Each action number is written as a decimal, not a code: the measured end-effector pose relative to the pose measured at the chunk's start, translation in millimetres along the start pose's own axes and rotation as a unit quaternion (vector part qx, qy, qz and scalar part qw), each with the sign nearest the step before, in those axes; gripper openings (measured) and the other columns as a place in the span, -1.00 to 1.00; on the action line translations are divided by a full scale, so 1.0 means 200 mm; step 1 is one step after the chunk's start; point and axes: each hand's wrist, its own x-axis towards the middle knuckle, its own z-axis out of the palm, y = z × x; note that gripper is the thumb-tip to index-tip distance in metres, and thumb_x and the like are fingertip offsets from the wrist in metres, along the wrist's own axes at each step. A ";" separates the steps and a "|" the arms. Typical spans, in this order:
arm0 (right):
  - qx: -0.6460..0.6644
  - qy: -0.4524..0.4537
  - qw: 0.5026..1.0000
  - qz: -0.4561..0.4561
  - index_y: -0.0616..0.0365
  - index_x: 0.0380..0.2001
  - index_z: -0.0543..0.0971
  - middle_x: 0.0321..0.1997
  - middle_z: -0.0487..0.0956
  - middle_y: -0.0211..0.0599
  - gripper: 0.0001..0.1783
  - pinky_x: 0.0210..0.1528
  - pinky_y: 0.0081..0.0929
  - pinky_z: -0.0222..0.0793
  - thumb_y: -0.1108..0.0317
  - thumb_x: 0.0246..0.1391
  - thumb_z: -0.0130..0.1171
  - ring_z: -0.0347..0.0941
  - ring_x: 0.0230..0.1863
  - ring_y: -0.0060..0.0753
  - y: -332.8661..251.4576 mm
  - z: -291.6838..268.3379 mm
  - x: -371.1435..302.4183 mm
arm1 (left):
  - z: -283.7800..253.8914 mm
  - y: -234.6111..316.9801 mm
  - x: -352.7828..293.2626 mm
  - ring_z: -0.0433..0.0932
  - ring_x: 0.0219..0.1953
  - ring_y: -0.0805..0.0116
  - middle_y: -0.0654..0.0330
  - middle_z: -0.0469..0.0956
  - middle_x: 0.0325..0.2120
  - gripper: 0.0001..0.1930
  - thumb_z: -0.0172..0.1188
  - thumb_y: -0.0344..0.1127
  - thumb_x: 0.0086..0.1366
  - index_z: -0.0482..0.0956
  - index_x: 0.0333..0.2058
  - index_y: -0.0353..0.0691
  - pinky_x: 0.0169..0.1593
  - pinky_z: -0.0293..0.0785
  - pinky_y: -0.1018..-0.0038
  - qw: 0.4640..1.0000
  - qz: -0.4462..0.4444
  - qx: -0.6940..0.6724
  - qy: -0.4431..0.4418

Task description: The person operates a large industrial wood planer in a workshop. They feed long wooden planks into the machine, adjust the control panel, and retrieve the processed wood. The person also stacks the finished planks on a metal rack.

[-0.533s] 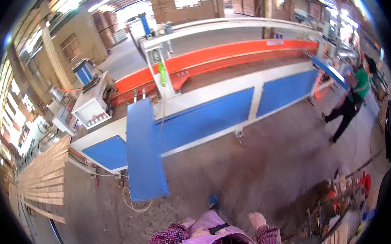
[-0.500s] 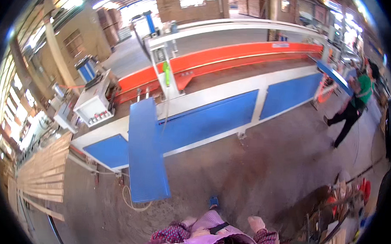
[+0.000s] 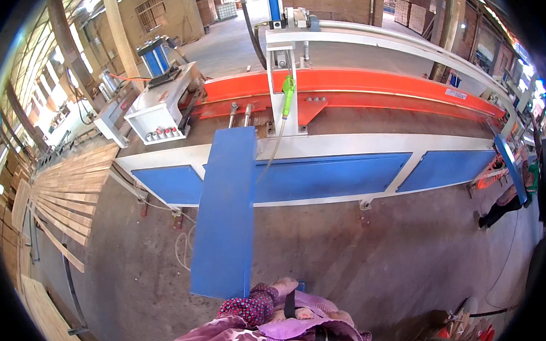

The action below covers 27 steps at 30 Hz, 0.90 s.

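Hands are seen low in the head view: left hand (image 3: 284, 286) rests by the near end of a long flat blue panel (image 3: 224, 211) jutting from the machine; right hand (image 3: 304, 314) grip cannot be told.

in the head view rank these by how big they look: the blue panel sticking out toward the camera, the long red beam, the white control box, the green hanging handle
1. long red beam and blue panel: close in apparent area, and the panel's nearness inflates it, so unranked
2. white control box
3. green hanging handle
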 end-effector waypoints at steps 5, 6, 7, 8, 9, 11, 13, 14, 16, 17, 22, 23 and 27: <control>-0.081 -0.040 0.995 -0.048 0.13 -0.12 0.67 -0.01 0.59 0.15 -0.40 0.18 -0.05 0.38 -0.13 0.09 -0.05 0.49 0.11 0.17 0.01 -0.03 0.16 | 0.05 -0.16 -0.01 0.62 -0.07 -0.05 -0.12 0.64 -0.12 -0.56 -0.04 -0.05 0.28 0.66 -0.10 -0.21 0.02 0.45 0.07 0.996 -0.066 -0.036 -0.044; -0.084 -0.049 0.992 -0.078 0.13 -0.13 0.68 -0.01 0.59 0.15 -0.41 0.18 -0.06 0.38 -0.12 0.10 -0.05 0.49 0.11 0.16 0.05 -0.03 0.20 | 0.06 -0.20 0.00 0.62 -0.07 -0.02 -0.12 0.64 -0.13 -0.56 -0.03 -0.02 0.30 0.66 -0.10 -0.19 0.02 0.46 0.09 0.997 -0.054 -0.035 -0.031; -0.084 -0.055 0.990 -0.101 0.12 -0.13 0.68 -0.01 0.59 0.15 -0.42 0.18 -0.06 0.37 -0.11 0.11 -0.06 0.49 0.11 0.16 0.10 -0.05 0.23 | 0.08 -0.22 0.01 0.61 -0.07 0.02 -0.11 0.64 -0.14 -0.56 -0.03 0.00 0.31 0.66 -0.10 -0.18 0.02 0.47 0.11 0.999 -0.036 -0.031 -0.025; -0.082 -0.060 0.986 -0.130 0.12 -0.13 0.68 -0.01 0.59 0.14 -0.43 0.19 -0.07 0.37 -0.10 0.11 -0.06 0.49 0.11 0.15 0.12 -0.07 0.26 | 0.12 -0.34 0.09 0.61 -0.06 0.02 -0.09 0.65 -0.12 -0.56 -0.02 0.00 0.32 0.65 -0.09 -0.17 0.03 0.47 0.12 0.999 -0.017 -0.019 -0.020; -0.109 -0.072 0.978 -0.165 0.12 -0.12 0.67 -0.01 0.59 0.14 -0.42 0.19 -0.08 0.37 -0.10 0.12 -0.07 0.49 0.12 0.14 0.13 -0.08 0.29 | 0.15 -0.45 0.16 0.61 -0.05 0.02 -0.06 0.65 -0.10 -0.55 -0.02 0.00 0.32 0.65 -0.07 -0.17 0.03 0.47 0.13 1.000 0.004 -0.004 -0.017; -0.148 -0.074 0.963 -0.210 0.11 -0.10 0.67 0.00 0.59 0.13 -0.42 0.19 -0.09 0.37 -0.10 0.14 -0.09 0.49 0.13 0.12 0.14 -0.15 0.34 | 0.17 -0.58 0.24 0.60 0.00 0.02 -0.02 0.65 -0.06 -0.55 -0.02 0.02 0.32 0.64 -0.05 -0.17 0.06 0.47 0.15 0.993 0.080 0.074 -0.035; -0.101 -0.079 0.981 -0.147 -0.02 -0.04 0.65 0.07 0.58 0.05 -0.49 0.18 -0.12 0.37 -0.07 0.17 -0.06 0.49 0.15 0.07 0.14 -0.18 0.41 | 0.16 -0.50 0.34 0.53 0.10 -0.08 -0.13 0.57 0.01 -0.48 -0.07 0.04 0.32 0.62 -0.02 -0.23 0.15 0.41 0.10 0.995 0.036 0.085 -0.041; -0.072 -0.086 0.987 -0.118 -0.08 0.00 0.64 0.10 0.57 0.02 -0.52 0.18 -0.13 0.38 -0.06 0.19 -0.05 0.49 0.16 0.05 0.11 -0.21 0.40 | 0.16 -0.43 0.33 0.46 0.17 -0.18 -0.26 0.50 0.06 -0.43 -0.12 0.05 0.31 0.59 0.01 -0.29 0.22 0.34 0.05 0.997 -0.064 0.040 -0.028; -0.081 -0.093 0.984 -0.126 -0.08 0.01 0.63 0.11 0.58 0.00 -0.49 0.21 -0.14 0.35 -0.09 0.17 -0.04 0.48 0.17 0.04 -0.01 -0.37 0.28 | 0.11 -0.37 0.32 0.48 0.15 -0.17 -0.26 0.52 0.03 -0.43 -0.06 0.07 0.29 0.59 0.00 -0.29 0.19 0.37 0.08 0.996 -0.034 0.075 -0.032; -0.089 -0.096 0.983 -0.131 -0.08 0.02 0.63 0.11 0.58 -0.01 -0.47 0.23 -0.15 0.33 -0.11 0.16 -0.04 0.48 0.17 0.03 -0.03 -0.44 0.22 | 0.13 -0.33 0.34 0.52 0.11 -0.14 -0.24 0.55 0.00 -0.47 -0.04 0.06 0.31 0.60 0.00 -0.24 0.15 0.41 0.09 0.995 -0.050 0.082 -0.025; -0.013 -0.066 0.990 -0.121 0.04 0.01 0.62 0.09 0.58 0.01 -0.44 0.23 -0.16 0.33 -0.09 0.17 -0.09 0.47 0.18 0.02 0.02 -0.52 0.21 | 0.17 -0.23 0.50 0.44 0.19 -0.18 -0.27 0.51 0.03 -0.32 -0.06 0.17 0.22 0.59 0.00 -0.35 0.23 0.34 0.13 0.995 -0.038 0.089 -0.015; -0.004 -0.067 0.992 -0.111 0.02 0.03 0.62 0.10 0.59 -0.03 -0.41 0.24 -0.19 0.32 -0.13 0.15 -0.05 0.47 0.19 0.00 0.04 -0.54 0.20 | 0.18 -0.15 0.49 0.45 0.17 -0.19 -0.27 0.52 0.02 -0.35 -0.07 0.15 0.24 0.61 -0.01 -0.32 0.22 0.35 0.12 0.995 -0.053 0.079 -0.012; -0.007 -0.042 0.991 -0.126 0.04 0.01 0.63 0.11 0.57 0.03 -0.43 0.25 -0.15 0.31 -0.10 0.17 -0.07 0.46 0.19 0.03 0.17 -0.46 0.29 | 0.02 0.29 0.24 0.51 0.08 -0.20 -0.24 0.56 -0.06 -0.49 -0.12 0.06 0.32 0.65 -0.08 -0.18 0.14 0.41 0.06 0.990 0.008 0.141 -0.028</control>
